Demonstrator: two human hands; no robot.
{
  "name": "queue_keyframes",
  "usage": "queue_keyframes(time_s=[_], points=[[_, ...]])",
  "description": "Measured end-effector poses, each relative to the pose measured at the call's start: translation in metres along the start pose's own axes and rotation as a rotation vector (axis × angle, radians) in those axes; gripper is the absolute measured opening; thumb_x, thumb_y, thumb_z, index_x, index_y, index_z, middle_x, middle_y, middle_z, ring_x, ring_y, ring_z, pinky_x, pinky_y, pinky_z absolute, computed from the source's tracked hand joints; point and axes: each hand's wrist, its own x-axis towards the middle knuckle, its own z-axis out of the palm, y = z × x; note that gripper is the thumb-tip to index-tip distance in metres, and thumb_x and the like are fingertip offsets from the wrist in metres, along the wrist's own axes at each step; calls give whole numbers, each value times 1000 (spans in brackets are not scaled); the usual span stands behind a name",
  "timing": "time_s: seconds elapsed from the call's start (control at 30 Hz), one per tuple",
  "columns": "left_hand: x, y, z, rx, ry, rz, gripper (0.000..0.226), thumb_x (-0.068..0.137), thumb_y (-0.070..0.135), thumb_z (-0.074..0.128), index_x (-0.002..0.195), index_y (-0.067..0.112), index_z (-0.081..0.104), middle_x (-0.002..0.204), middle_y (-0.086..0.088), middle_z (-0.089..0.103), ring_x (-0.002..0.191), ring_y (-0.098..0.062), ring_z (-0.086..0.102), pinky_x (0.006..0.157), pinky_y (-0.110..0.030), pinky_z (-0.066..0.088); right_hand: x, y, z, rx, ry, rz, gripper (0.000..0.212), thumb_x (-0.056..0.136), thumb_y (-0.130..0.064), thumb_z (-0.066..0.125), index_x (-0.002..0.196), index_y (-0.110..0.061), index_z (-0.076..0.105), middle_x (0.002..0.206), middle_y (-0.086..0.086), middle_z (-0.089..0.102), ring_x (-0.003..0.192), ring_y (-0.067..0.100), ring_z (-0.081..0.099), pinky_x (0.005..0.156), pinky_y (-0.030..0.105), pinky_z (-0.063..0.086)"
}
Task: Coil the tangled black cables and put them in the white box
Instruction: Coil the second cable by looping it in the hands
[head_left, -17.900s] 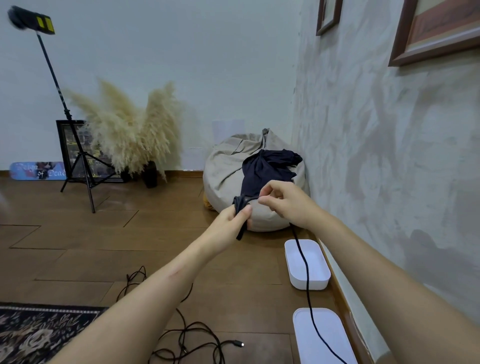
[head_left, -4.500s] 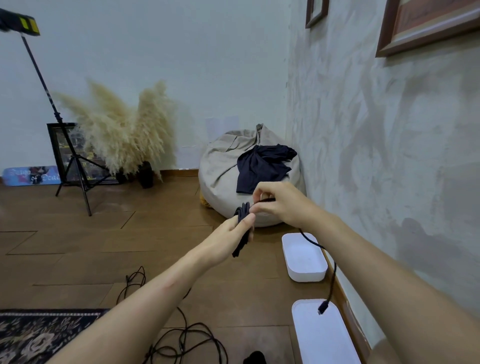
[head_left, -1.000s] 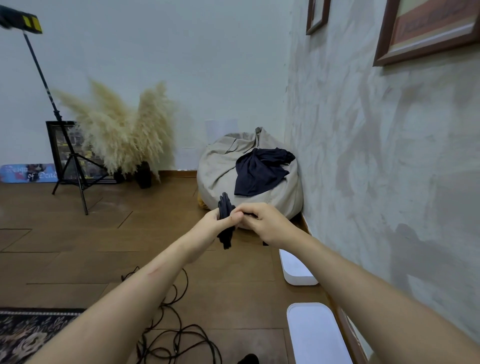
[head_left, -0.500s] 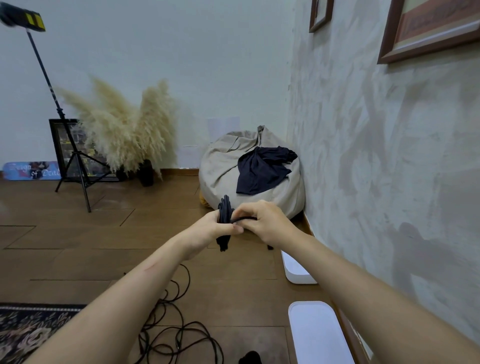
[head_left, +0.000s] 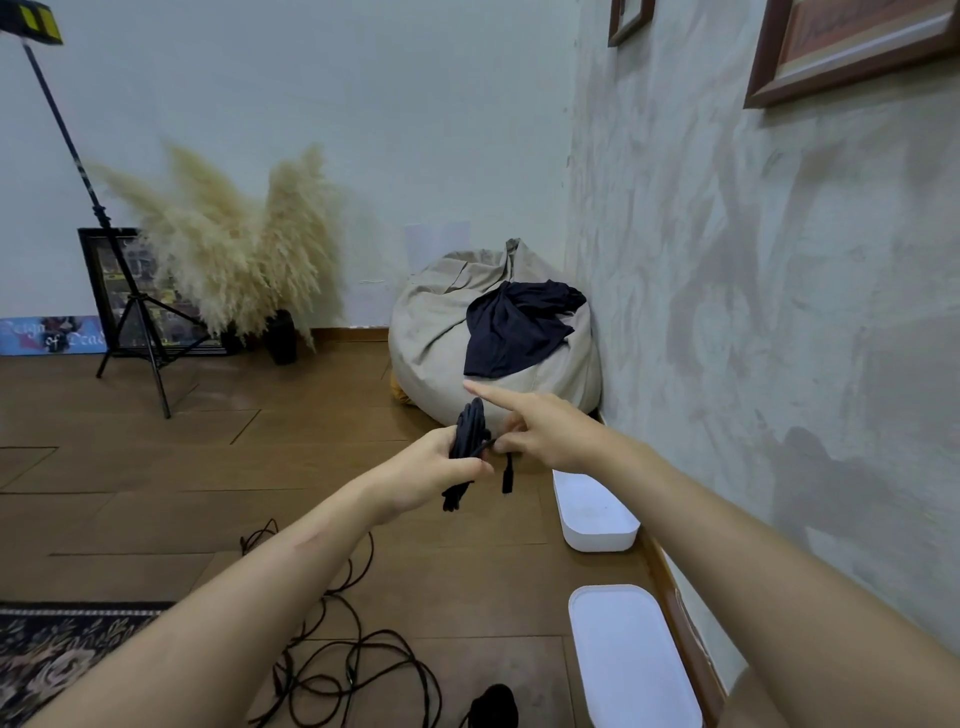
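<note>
Above a brown wooden floor (head_left: 156, 493), in the corner of a room, a person is holding a coiled bundle of black cable (head_left: 470, 431) out in front. The left hand (head_left: 426, 467) is closing its grip around the middle of the bundle. The right hand (head_left: 545, 431) is pinching the cable's loose tail just beside the bundle, index finger pointing straight out, with a short plug end (head_left: 507, 475) dangling below.

This cable is looking nearly coiled, with only the tail left to tuck. An open white rectangular plastic box (head_left: 602, 540) is sitting on the floor by the wall, no cable showing inside. A flat white lid (head_left: 631, 654) is lying nearer the person. More tangled black cables (head_left: 358, 654) are sprawling on the floor, waiting to be coiled.
</note>
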Motion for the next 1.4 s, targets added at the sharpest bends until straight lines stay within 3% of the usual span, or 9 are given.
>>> queue_keyframes(time_s=[0.13,0.23,0.37,0.6,0.83,0.93,1.07,1.23,1.4], points=[[-3,4,7,73,-17,36,21,99,10,62,93,29,55,71,24,54,67,2,48,66,-16,39,-1,3,-8,65,-75,-21,73,97,-11,63,150,-53,38,76,-14,56,66,1,51,68,18,42],[-5,6,13,130,-77,36,14,97,14,64,96,25,55,83,1,47,71,-12,44,65,-26,38,-2,2,-15,48,-191,-23,71,96,-6,64,149,-46,40,91,-14,65,76,-6,57,71,12,42],[-8,11,19,148,-124,23,13,95,18,67,93,20,54,79,-2,43,69,-18,41,64,-33,37,-3,5,-22,115,-316,22,48,93,-3,65,129,-33,57,107,12,71,81,20,58,69,34,51],[0,9,20,62,77,102,12,95,24,73,92,17,63,73,0,44,64,-18,40,61,-34,32,-3,12,-33,264,-237,70,39,95,-1,63,119,-32,60,93,-6,67,77,4,61,71,31,57],[5,7,29,122,286,158,27,96,48,65,109,25,64,92,-9,65,78,-20,57,70,-32,41,-4,16,-37,363,-192,49,34,97,-7,63,122,-30,58,114,16,69,105,27,68,76,34,62],[4,11,32,249,313,166,27,102,51,54,107,25,58,92,2,55,82,-6,49,66,-25,37,-5,15,-39,353,-179,38,34,98,-6,61,126,-26,58,113,17,67,96,18,66,79,37,62],[2,10,30,371,342,96,36,103,58,42,102,25,57,99,3,55,100,-10,47,79,-29,39,-5,13,-36,317,-171,30,35,98,-5,59,127,-25,58,109,18,67,91,13,64,79,36,61],[2,10,23,544,432,135,36,102,56,45,98,24,61,100,5,56,109,-8,37,95,-33,33,-3,7,-33,281,-105,-6,33,97,-6,59,117,-32,61,107,12,70,102,32,65,79,46,61],[-4,14,19,273,368,122,24,104,51,49,99,29,58,96,4,56,103,-7,48,73,-23,37,4,4,-31,218,-20,-58,40,92,-10,66,118,-41,63,106,-1,70,97,32,65,86,58,57]])
